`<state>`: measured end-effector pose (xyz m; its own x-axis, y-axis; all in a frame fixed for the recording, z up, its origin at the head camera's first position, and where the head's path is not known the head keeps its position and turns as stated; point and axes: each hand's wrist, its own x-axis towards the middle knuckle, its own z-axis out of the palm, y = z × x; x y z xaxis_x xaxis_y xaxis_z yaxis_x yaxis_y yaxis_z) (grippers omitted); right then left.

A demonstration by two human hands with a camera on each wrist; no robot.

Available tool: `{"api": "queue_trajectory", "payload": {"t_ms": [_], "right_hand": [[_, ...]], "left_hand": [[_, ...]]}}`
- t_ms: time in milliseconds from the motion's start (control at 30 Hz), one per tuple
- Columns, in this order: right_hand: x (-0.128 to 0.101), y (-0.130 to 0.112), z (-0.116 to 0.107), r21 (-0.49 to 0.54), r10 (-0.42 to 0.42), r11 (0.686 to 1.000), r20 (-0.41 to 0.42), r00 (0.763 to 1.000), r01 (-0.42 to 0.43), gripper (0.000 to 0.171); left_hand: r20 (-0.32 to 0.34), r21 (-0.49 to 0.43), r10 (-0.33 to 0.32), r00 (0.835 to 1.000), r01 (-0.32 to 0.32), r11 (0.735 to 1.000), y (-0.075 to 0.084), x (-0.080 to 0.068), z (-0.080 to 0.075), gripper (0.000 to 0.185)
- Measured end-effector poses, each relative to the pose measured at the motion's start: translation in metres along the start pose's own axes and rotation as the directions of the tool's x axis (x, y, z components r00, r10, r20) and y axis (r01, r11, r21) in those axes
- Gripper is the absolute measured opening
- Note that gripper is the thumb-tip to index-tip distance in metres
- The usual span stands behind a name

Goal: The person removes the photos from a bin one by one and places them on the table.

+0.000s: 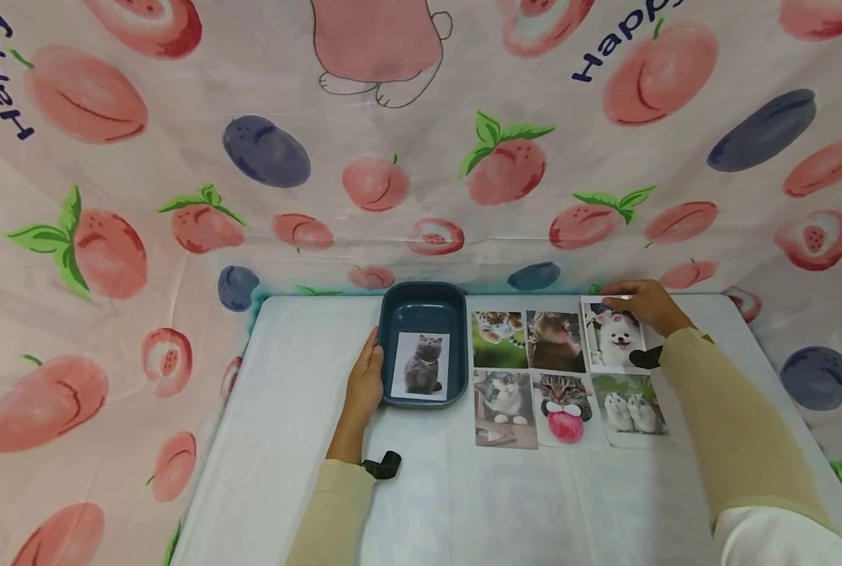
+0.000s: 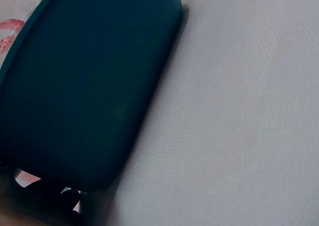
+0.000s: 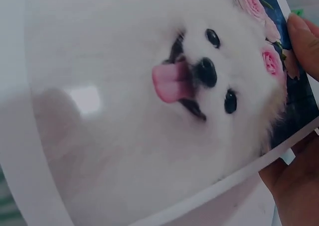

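My right hand [image 1: 650, 308] pinches the top edge of a photo card of a white dog [image 1: 615, 342], at the back right of the laid-out cards. In the right wrist view the thumb [image 3: 303, 42] lies on the picture side of the card [image 3: 199, 111], and other fingers are behind it. My left hand [image 1: 365, 379] holds the left side of a dark blue tray [image 1: 387, 346]. Inside the tray lies a photo card of a grey cat [image 1: 423, 365]. The left wrist view shows the outer wall of the tray [image 2: 89, 86], with dark, blurred fingers at the lower left.
Right of the tray lie a tiger card [image 1: 498, 339], a brown blurry animal card [image 1: 557, 342], a grey-and-white cat card [image 1: 504, 405], a tabby cat card [image 1: 565, 409] and a two-animal card [image 1: 631, 410]. A white cloth [image 1: 463, 503] covers the table; a fruit-print curtain [image 1: 392, 134] hangs behind.
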<state>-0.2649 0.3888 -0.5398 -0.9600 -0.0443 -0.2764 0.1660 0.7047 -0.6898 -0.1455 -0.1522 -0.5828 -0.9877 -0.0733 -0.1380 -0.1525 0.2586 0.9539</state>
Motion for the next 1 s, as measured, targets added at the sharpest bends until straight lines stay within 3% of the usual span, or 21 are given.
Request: {"api": "queue_trajectory", "payload": {"t_ms": [300,500,767,900,1000], "right_hand": [[-0.002,0.002,0.005,-0.012,-0.034,0.999,-0.124,0.992,0.033,0.048],[-0.001,-0.025,0.004,-0.004,-0.098,0.995,-0.166,0.981,0.099,0.049],[-0.004,-0.118,0.024,0.072,-0.269,0.96,-0.034,0.962,0.271,0.046],[-0.003,-0.159,0.051,0.084,-0.358,0.932,0.057,0.932,0.353,0.043],[-0.005,-0.187,0.075,0.12,-0.382,0.923,0.179,0.907,0.366,0.042]], "left_hand": [[0.006,-0.013,0.003,1.0,-0.003,1.0,-0.001,0.002,0.001,0.054],[0.001,0.002,-0.001,1.0,0.001,1.0,-0.001,0.001,0.001,0.053],[-0.008,0.019,-0.004,1.0,0.004,1.0,0.0,0.0,-0.001,0.054],[-0.006,0.018,-0.01,1.0,0.01,1.0,0.0,0.0,0.0,0.053],[-0.004,0.018,-0.013,1.0,0.013,1.0,0.001,0.0,0.0,0.052]]}}
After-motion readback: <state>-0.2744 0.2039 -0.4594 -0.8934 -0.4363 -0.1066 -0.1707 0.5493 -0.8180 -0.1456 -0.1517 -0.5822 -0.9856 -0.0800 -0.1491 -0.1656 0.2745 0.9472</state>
